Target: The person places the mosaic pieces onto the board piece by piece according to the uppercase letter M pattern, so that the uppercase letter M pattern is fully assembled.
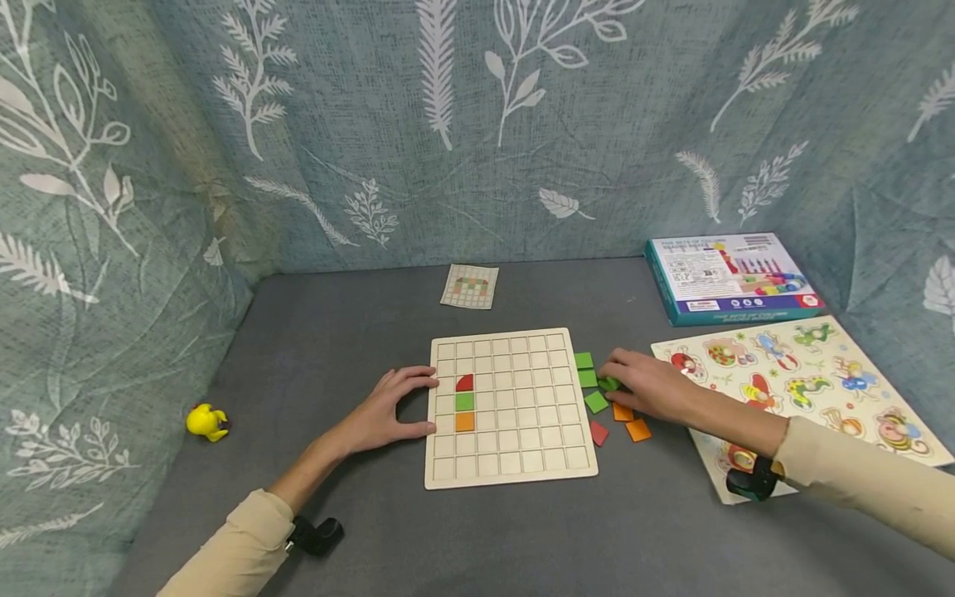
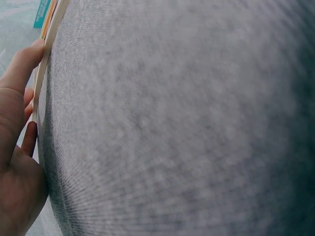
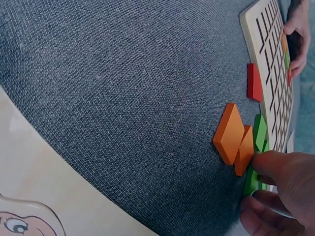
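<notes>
A square wooden grid board [image 1: 522,414] lies on the table. In its left part sit a red quarter-round tile [image 1: 465,383], a green square tile [image 1: 465,402] and an orange square tile [image 1: 465,422], stacked in one column. My left hand [image 1: 388,410] touches the board's left edge, thumb and fingers spread apart. Beyond the right edge, my right hand [image 1: 647,383] pinches a green tile [image 1: 609,384] between thumb and fingers. Close by lie more green tiles [image 1: 584,361], orange tiles [image 3: 229,133] and a red tile [image 3: 254,82]. The fingers partly cover the pinched tile.
A small pattern card [image 1: 470,287] lies behind the board. At the right, an animal puzzle board [image 1: 802,398] extends under my right forearm, with a flat box [image 1: 734,278] behind it. A yellow toy [image 1: 206,422] stands far left. Patterned cloth hangs around the table.
</notes>
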A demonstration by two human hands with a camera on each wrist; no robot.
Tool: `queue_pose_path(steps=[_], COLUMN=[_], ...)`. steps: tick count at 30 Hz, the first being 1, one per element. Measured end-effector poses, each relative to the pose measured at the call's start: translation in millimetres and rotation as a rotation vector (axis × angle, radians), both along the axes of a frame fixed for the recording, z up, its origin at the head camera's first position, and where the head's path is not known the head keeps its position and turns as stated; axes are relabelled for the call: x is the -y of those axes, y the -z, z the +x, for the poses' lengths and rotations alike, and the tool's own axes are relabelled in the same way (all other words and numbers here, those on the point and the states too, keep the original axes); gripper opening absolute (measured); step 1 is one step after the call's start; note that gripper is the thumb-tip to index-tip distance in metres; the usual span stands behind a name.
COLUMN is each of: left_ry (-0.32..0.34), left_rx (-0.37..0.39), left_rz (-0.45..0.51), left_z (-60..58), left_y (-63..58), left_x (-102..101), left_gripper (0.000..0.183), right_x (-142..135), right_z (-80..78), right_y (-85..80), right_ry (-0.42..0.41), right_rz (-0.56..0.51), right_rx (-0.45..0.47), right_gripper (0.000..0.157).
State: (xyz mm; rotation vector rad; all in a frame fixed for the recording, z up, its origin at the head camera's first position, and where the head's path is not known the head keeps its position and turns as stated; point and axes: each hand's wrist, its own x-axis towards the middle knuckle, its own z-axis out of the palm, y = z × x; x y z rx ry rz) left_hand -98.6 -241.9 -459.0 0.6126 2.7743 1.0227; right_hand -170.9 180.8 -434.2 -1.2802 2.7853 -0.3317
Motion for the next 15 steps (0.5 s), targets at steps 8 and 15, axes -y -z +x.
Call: queue_pose_path(steps=[8,15], left_ry=[0.005,0.003], left_rx=[-0.006,-0.001], left_rz=[-0.006,-0.006], left_z=[-0.2,0.2], left_y=[0.0,-0.7], left_x=[0.0,0.3], left_gripper=[0.064,0.064], right_x=[0.7,0.4], right_z=[-0.6,-0.6], right_y=[0.0,1.1], right_ry=[0.010,0.002], right_rz=[-0.005,-0.029], right_rx=[0.013,0.008], right_gripper=[0.023,0.021])
